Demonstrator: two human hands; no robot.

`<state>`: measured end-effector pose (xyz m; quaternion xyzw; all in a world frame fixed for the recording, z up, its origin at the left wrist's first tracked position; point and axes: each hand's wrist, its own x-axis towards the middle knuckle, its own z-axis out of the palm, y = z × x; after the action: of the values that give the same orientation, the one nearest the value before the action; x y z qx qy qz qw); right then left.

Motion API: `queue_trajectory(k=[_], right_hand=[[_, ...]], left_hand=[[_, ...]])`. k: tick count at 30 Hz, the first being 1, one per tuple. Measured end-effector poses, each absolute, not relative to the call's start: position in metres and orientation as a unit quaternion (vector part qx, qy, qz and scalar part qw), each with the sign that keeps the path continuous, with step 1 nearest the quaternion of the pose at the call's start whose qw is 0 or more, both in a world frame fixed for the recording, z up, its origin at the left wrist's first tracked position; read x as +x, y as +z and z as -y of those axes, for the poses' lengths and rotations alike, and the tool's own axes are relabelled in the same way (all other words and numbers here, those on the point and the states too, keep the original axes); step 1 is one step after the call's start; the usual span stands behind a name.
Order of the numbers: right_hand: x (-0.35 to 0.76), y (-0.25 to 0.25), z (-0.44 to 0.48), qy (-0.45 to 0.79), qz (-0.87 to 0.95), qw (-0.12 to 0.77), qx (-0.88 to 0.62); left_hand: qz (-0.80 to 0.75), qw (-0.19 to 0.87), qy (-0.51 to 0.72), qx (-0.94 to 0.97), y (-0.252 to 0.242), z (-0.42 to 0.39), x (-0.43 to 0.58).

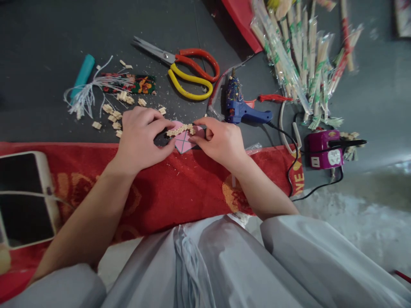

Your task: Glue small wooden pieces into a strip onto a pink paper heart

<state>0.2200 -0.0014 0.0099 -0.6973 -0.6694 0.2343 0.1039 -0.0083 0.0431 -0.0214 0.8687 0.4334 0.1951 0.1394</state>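
Note:
A pink heart-shaped piece (184, 140) with crossed pencil lines lies at the edge of a red cloth (167, 188). A row of small pale wooden bits (180, 129) runs across its top. My left hand (141, 136) pinches the heart's left edge with curled fingers. On the other side, my right hand (220, 140) has its thumb and forefinger pressed on the heart's right edge and the end of the row. Loose wooden bits (117, 113) lie scattered just left of my left hand.
Red and yellow scissors (189, 70), a blue glue gun (239, 105), wrapped chopsticks (302, 55), a purple power socket (324, 147) and a teal tube (82, 75) with white threads lie on the dark floor. A phone (24, 196) lies on the cloth at left.

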Motion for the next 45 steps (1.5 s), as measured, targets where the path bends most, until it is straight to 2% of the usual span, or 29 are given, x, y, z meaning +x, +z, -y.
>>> queue_trajectory(k=[11, 29, 45], right_hand=[[0.224, 0.006, 0.004, 0.226, 0.719, 0.088, -0.651], [0.226, 0.015, 0.004, 0.221, 0.704, 0.067, -0.671], [0.227, 0.013, 0.002, 0.215, 0.703, 0.067, -0.674]], left_hand=[[-0.453, 0.161, 0.159, 0.862, -0.012, -0.047, -0.006], [-0.447, 0.149, 0.214, 0.855, -0.023, -0.048, -0.008], [-0.45, 0.161, 0.205, 0.854, -0.023, -0.049, -0.009]])
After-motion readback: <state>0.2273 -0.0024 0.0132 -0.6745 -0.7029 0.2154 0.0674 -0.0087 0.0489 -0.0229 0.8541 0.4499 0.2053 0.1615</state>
